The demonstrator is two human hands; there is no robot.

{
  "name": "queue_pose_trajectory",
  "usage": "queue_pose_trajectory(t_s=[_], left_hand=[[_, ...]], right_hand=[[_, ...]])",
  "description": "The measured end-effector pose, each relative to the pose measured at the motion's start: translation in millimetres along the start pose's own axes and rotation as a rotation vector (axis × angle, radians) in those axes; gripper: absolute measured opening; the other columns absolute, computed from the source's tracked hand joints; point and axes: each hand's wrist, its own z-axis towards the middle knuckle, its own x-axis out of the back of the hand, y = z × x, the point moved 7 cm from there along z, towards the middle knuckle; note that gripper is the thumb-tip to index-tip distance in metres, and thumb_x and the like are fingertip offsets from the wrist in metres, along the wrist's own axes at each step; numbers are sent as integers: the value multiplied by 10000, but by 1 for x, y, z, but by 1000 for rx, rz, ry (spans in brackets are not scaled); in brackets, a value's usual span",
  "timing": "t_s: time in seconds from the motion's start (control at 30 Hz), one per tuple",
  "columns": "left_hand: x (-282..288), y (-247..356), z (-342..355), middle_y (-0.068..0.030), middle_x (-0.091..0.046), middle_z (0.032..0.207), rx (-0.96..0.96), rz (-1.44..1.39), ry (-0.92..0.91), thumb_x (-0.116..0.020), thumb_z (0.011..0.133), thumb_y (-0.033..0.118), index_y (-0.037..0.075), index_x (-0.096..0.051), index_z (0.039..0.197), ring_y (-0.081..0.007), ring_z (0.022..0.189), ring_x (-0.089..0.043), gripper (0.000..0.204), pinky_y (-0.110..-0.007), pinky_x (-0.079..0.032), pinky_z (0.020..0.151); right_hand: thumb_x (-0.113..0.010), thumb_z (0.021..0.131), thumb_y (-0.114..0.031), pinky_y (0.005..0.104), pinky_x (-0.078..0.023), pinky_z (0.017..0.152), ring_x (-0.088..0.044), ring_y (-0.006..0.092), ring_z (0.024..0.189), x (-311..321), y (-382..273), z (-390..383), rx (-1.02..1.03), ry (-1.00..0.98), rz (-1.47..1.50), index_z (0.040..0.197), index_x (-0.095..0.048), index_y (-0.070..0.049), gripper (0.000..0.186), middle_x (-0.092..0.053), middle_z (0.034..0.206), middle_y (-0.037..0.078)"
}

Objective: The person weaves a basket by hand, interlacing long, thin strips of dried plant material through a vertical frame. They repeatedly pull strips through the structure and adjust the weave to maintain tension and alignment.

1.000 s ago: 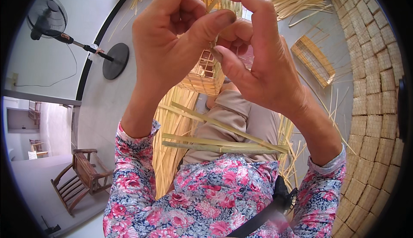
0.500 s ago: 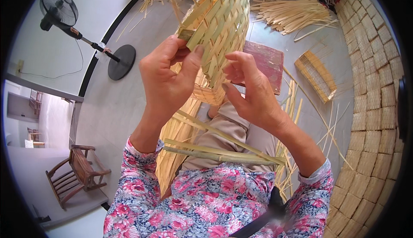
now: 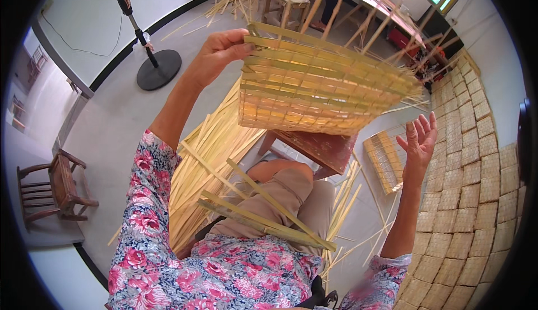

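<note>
A half-woven bamboo basket (image 3: pixel 314 86) stands before me with its long side facing me, and loose upright strips rise from its top edge. My left hand (image 3: pixel 224 52) pinches the basket's upper left corner, where a green strip folds around. Apart from the basket, near its right end, my right hand (image 3: pixel 417 145) is raised with fingers spread and nothing in it. Under the basket is a small red wooden stool (image 3: pixel 319 147). A few bamboo strips (image 3: pixel 269 223) lie across my lap.
A heap of flat bamboo strips (image 3: pixel 202 164) lies to my left. A shallow woven frame (image 3: pixel 384 161) rests on the floor at right, beside stacked woven pieces (image 3: pixel 454 198). A standing fan (image 3: pixel 158 69) and a wooden chair (image 3: pixel 61 192) are at left.
The basket has turned so its long side faces me. My left hand has moved up to its corner; my right hand has swung out to the right, away from it.
</note>
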Motion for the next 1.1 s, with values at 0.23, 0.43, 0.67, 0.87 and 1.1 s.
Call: queue_pose_trajectory(t_s=[0.23,0.43,0.67,0.87,1.1], left_hand=[[-22,26,17,-30,-705,1081,-184,-135,224,-602,1006,186,24,-670,1216,-119,1021,-650,274,-296,-496,956],[1,35,9,-72,-717,1104,-340,-7,320,-591,1023,142,20,-689,1206,-137,971,-680,241,-298,-535,912],[-1,43,-1,-43,-738,979,-304,184,512,-631,1001,115,7,-719,1145,-94,859,-666,201,-255,-546,830],[-5,43,-5,7,-680,907,-229,279,581,-595,1025,132,7,-686,1082,-57,800,-589,165,-226,-502,766],[-5,32,13,-61,-579,750,-245,464,543,-554,1029,143,70,-600,1110,-122,711,-533,119,-282,-460,678]], right_hand=[[-738,909,-434,339,-593,821,-547,227,1246,-4,-2,60,-53,-107,-116,1517,-337,-143,784,-472,1407,129],[-723,934,-376,310,-609,775,-594,173,1143,-5,-8,80,-35,-101,-1,1373,-482,-118,564,-595,1223,64],[-655,992,-210,303,-619,764,-632,111,997,15,25,84,-58,-133,267,1090,-612,-86,164,-645,1076,23],[-646,993,-166,277,-619,721,-635,89,897,28,-4,21,-22,58,216,1026,-620,-86,91,-649,991,-6],[-612,1007,-154,271,-632,666,-649,86,891,35,-11,-10,-66,59,176,1055,-631,-86,85,-668,990,11]])
